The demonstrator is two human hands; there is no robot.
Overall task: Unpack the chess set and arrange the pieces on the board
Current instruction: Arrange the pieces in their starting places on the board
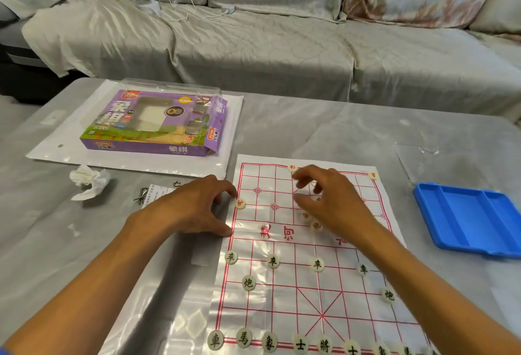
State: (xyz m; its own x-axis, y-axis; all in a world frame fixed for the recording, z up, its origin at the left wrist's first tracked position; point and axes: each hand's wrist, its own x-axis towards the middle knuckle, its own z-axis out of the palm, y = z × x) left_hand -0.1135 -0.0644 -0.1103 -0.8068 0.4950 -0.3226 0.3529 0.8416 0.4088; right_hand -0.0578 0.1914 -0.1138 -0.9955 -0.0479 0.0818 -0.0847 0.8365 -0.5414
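Observation:
A thin plastic xiangqi board [282,292] with a red grid lies on the table. Black-lettered pieces [272,261] stand on its near rows. Red-lettered pieces sit at the far side: one [240,203] on the left edge, one [292,168] on the far row, one [373,175] at the far right corner. Several loose red pieces [315,225] lie under my right hand [329,202], which hovers over them with curled fingers; whether it pinches one is hidden. My left hand [194,208] rests on the board's left edge, fingertips next to the left-edge red piece.
The purple chess box [158,126] lies on a white plastic bag [64,143] at the far left. A crumpled tissue [90,179], metal hooks [142,198] and a paper slip lie near my left hand. A blue tray [465,219] and clear lid [417,157] are on the right. A sofa stands behind.

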